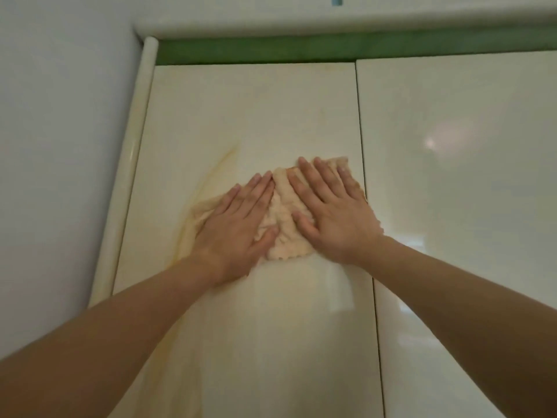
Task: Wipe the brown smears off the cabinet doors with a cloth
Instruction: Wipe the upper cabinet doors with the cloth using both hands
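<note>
A pale beige cloth (281, 218) lies flat against the glossy cream left cabinet door (250, 116). My left hand (238, 227) and my right hand (334, 212) both press on it, palms flat, fingers spread and pointing up the door. The cloth bunches into a ridge between the two hands. A brownish-yellow smear (211, 176) curves from above the cloth's left end down along the door's left side beside my left wrist. Most of the cloth is hidden under my hands.
The right cabinet door (458, 191) is glossy with a light reflection, split from the left door by a narrow vertical gap (363, 176). A rounded cream post (132, 164) borders the left door, beside a white wall (60, 146). A green strip (301, 51) runs above the doors.
</note>
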